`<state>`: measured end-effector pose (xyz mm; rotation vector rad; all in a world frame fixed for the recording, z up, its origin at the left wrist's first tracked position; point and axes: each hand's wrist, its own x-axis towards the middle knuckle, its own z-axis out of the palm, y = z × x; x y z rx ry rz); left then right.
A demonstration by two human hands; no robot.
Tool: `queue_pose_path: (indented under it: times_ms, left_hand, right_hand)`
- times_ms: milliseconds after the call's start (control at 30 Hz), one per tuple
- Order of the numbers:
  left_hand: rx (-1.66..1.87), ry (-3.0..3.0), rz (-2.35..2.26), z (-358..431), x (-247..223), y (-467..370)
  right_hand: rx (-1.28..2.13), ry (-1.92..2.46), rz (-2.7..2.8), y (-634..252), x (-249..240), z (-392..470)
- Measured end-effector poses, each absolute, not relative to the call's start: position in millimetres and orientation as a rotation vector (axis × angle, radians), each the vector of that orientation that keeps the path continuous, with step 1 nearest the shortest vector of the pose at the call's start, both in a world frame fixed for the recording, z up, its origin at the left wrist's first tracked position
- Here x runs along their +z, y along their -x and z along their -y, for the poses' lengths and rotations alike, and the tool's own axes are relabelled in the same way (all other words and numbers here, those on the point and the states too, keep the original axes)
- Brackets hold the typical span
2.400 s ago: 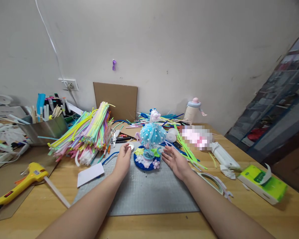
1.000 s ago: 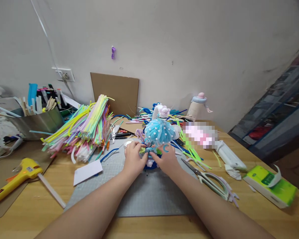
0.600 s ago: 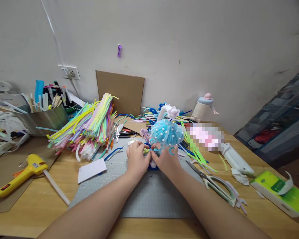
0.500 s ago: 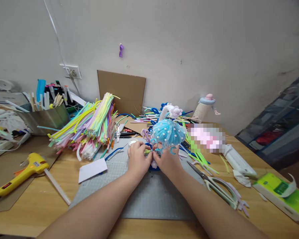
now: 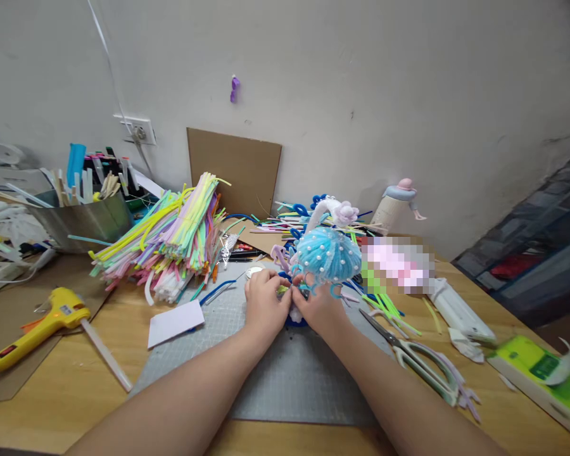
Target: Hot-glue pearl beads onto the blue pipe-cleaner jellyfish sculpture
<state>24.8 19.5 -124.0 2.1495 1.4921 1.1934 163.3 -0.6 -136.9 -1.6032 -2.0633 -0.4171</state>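
Note:
A light blue dome dotted with white beads (image 5: 329,253) stands over the grey cutting mat (image 5: 308,386), with a white curved stem and a pale flower (image 5: 346,213) above it. Just below and left of the dome, my left hand (image 5: 267,301) and my right hand (image 5: 317,307) meet fingertip to fingertip at the base of this craft piece. Fingers of both hands are closed in a pinch. What lies between them is small and mostly hidden; bits of yellow-green and dark blue show there. A round whitish disc (image 5: 254,272) lies behind my left hand.
Pipe cleaners (image 5: 171,240) are heaped at the left, beyond a white card (image 5: 176,323). A yellow glue gun (image 5: 42,326) lies far left. Scissors (image 5: 425,367), a green packet (image 5: 546,380) and a bottle (image 5: 392,209) are on the right. Cardboard (image 5: 235,168) leans on the wall.
The dome and flower have shifted slightly right against the hands. The whole view has shifted a little. Both hands keep nearly the same pinched pose.

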Motion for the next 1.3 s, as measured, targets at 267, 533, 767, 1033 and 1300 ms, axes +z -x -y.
queue_pose_path:
  times_ms: [267, 533, 767, 1033, 1300]
  left_hand:
    - [1.194, -2.156, -1.494, -18, -124, -24]
    - [1.202, -2.169, -1.471, -18, -124, -24]
    - [1.200, -2.177, -1.474, -19, -124, -24]
    - [1.201, -2.190, -1.478, -19, -123, -23]
    - [1.195, -2.208, -1.483, -19, -123, -24]
  right_hand:
    - [-0.515, 1.594, 2.121, -159, -133, 3]
    - [-0.502, 1.598, 2.165, -162, -146, -4]
    - [-0.404, 1.614, 2.131, -162, -147, -2]
    - [-0.275, 1.706, 1.939, -192, -127, 12]
    - [-0.166, 1.708, 1.865, -195, -125, 13]
